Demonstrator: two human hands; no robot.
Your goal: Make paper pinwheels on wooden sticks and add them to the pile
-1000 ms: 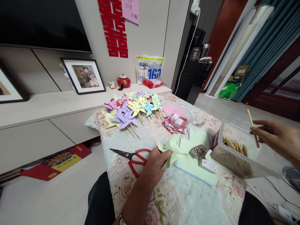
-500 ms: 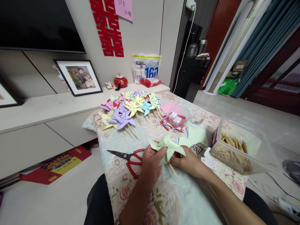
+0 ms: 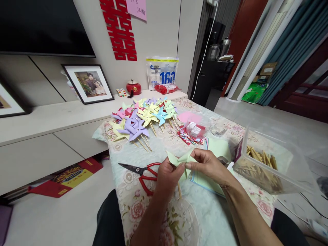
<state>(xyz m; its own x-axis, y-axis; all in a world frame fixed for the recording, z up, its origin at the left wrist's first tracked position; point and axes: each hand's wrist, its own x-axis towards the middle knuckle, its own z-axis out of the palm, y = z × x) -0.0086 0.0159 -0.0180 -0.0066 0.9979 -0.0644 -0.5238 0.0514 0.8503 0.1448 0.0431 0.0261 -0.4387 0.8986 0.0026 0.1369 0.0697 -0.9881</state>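
Observation:
A pale green paper pinwheel [image 3: 185, 157] is between my two hands above the tablecloth. My left hand [image 3: 169, 172] grips it from the left, thumb near its centre. From the right, my right hand [image 3: 206, 165] pinches the pinwheel, its thumb meeting the left thumb and partly hiding the middle. A wooden stick [image 3: 179, 191] points down below the paper. Close beside my left hand lie scissors with red handles [image 3: 148, 177], blades apart and pointing left. Sheets of pale green paper [image 3: 217, 150] lie under and behind my right hand.
Finished pinwheels [image 3: 143, 118] of several colours are piled at the table's back left. A clear plastic box [image 3: 271, 164] of wooden sticks stands at the right. Paper strips [image 3: 188, 136] and a round clear container [image 3: 197, 128] lie at the middle back.
My right hand has come up from beneath the pinwheel to its centre and right side. The blades now look bunched, and the stick has swung to point more straight down.

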